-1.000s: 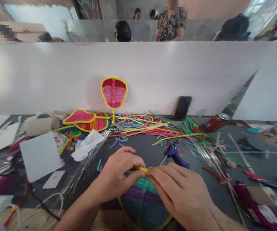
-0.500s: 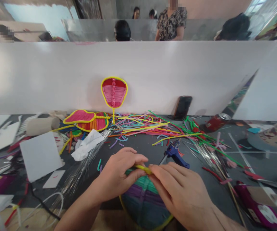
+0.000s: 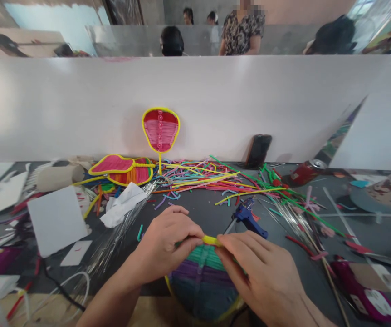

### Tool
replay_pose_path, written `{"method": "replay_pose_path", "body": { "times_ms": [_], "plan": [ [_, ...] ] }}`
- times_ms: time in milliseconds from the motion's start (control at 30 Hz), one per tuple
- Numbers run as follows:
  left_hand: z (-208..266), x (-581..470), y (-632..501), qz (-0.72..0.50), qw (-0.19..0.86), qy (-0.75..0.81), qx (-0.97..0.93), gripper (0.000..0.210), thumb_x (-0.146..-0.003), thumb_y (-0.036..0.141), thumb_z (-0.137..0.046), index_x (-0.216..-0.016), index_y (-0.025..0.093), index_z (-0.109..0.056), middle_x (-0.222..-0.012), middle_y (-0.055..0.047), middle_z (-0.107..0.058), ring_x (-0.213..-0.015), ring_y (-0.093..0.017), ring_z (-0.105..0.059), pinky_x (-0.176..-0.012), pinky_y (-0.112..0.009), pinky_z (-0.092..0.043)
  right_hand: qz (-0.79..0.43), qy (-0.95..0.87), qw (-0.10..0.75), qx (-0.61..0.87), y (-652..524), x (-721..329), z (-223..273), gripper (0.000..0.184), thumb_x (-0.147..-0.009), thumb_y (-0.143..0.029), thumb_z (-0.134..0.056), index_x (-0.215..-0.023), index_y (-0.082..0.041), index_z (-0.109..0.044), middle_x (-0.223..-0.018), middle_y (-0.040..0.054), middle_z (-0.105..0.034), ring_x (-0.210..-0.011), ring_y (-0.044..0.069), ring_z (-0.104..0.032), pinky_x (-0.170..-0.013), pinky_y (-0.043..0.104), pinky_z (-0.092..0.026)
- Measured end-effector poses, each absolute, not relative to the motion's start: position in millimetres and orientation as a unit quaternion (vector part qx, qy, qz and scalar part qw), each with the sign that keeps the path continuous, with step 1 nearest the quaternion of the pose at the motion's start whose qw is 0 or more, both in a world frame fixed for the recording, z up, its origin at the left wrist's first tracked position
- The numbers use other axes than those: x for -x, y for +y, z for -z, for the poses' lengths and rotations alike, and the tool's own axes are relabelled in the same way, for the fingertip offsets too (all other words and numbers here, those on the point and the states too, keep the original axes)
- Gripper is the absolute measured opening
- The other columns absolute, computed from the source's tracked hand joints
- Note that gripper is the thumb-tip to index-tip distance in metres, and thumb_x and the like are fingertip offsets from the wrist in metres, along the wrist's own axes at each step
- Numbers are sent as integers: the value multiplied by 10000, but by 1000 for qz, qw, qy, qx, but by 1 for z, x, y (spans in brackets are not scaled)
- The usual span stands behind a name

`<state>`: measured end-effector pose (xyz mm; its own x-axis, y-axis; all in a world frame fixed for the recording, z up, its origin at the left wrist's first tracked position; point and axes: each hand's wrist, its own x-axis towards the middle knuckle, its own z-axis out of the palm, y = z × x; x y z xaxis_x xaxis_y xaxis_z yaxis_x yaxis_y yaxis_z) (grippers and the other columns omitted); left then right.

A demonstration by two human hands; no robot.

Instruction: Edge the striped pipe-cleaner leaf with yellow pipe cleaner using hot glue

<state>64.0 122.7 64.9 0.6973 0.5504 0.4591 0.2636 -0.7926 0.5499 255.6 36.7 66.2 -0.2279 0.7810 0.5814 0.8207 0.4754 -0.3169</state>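
Between my fingertips a yellow pipe cleaner [image 3: 212, 240] lies along the top edge of a fan-shaped piece [image 3: 198, 286] striped in green, purple and dark blue. My left hand [image 3: 170, 245] pinches the strip's left part. My right hand [image 3: 258, 263] pinches its right part and covers the piece's right side. Yellow edging also shows around the lower rim of the piece, which overhangs the table's front edge. Just beyond my right hand lies a blue glue gun [image 3: 248, 218].
Colourful pipe cleaners [image 3: 202, 177] are heaped at the back. A finished pink fan [image 3: 160, 131] stands against the white partition [image 3: 80, 104], near a phone [image 3: 258, 151] and a red can [image 3: 307, 171]. Thin wires [image 3: 127, 227] and a white card [image 3: 56, 221] lie left; a magenta device [image 3: 365, 290] lies right.
My left hand has re-gripped and closed its pinch, and my right hand has shifted slightly right. More of the yellow pipe cleaner and of the green stripes now shows between them.
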Motion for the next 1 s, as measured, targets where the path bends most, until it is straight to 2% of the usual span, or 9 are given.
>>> {"method": "replay_pose_path", "body": {
  "times_ms": [400, 500, 600, 800, 900, 1000],
  "plan": [
    [-66, -65, 124, -319, 248, 221, -888, 125, -858, 113, -585, -772, 195, -625, -709, 45, -685, -650, -94, -630, -949, -328, -441, -16, -773, 381, 506, 36, -255, -56, 117, -902, -136, -539, -901, -163, -652, -807, 39, -717, -695, 150, -643, -640, 268, -519],
    [-65, -62, 124, -319, 275, 235, -876, 95, -836, 143, -633, -904, 208, -623, -732, 45, -701, -682, -112, -643, -959, -333, -442, -25, -779, 384, 495, 35, -255, -58, 108, -897, -125, -541, -895, -163, -642, -794, 34, -710, -680, 150, -631, -630, 268, -510],
    [-64, -57, 125, -319, 290, 252, -866, 313, -803, 158, -677, -1091, 221, -571, -783, 33, -723, -799, -148, -664, -936, -328, -465, -19, -781, 389, 488, 35, -253, -59, 111, -893, -110, -545, -922, -157, -641, -806, 36, -709, -690, 150, -631, -634, 265, -507],
    [-64, -56, 127, -324, 260, 187, -890, 143, -839, 198, -659, -976, 211, -618, -918, -7, -718, -874, -150, -664, -1018, -351, -419, 7, -785, 378, 490, 38, -249, -58, 116, -909, -121, -527, -911, -153, -638, -792, 39, -708, -678, 150, -632, -633, 273, -504],
    [-62, -59, 127, -325, 238, 173, -899, 178, -853, 220, -647, -1027, 205, -612, -980, -37, -709, -959, -175, -649, -1021, -370, -419, 30, -788, 376, 487, 38, -247, -59, 118, -907, -110, -526, -912, -144, -638, -789, 43, -709, -674, 156, -635, -627, 283, -506],
    [-59, -62, 124, -310, 254, 202, -894, 267, -844, 193, -653, -1096, 216, -569, -957, -13, -707, -957, -163, -649, -1044, -371, -400, 43, -792, 374, 482, 37, -245, -59, 113, -898, -95, -536, -916, -136, -641, -787, 46, -712, -668, 162, -635, -613, 289, -509]
  ]
}}
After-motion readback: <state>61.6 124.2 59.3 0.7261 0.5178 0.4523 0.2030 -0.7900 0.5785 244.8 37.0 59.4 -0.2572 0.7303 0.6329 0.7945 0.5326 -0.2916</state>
